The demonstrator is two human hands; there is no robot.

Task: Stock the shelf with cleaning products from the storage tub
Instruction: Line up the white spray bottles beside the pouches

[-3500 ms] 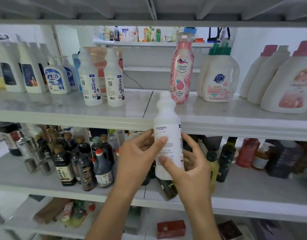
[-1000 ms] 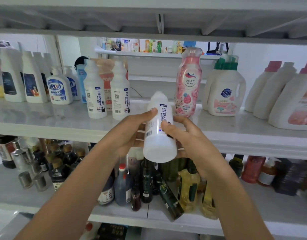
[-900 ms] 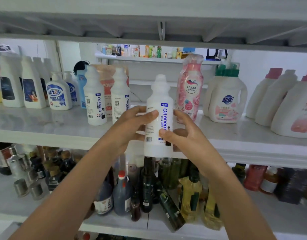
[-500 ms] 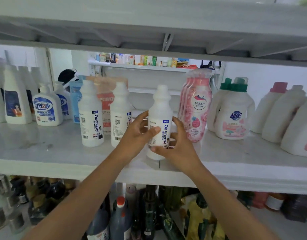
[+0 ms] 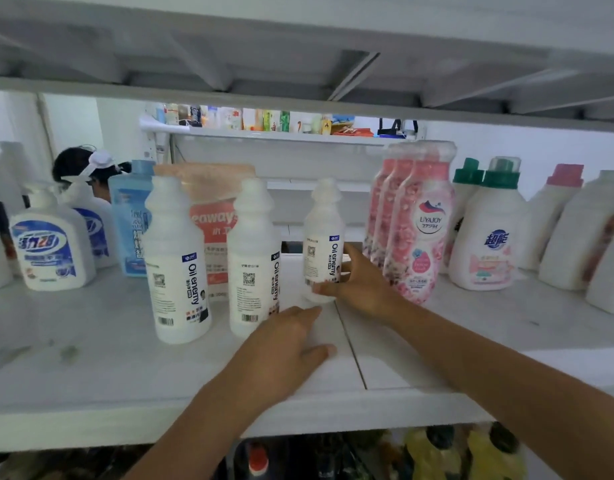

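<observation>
The white bottle [image 5: 322, 237] has gone deeper onto the shelf [image 5: 91, 358] than half a second ago and stands upright; the left hand [image 5: 281, 344] has let go, fingers lying loose just short of it. The right hand [image 5: 362, 285] cups its base, thumb in front, fingers behind. Smooth, tall, narrow plastic, it could tip into the glossy pink bottles [image 5: 416, 230] beside those knuckles if the fingers drag on release.

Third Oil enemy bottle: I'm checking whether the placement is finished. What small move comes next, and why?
Probably open the right hand and withdraw it: the Oil enemy bottle stands upright on the shelf beside a matching bottle, and the left hand is off it.
</observation>
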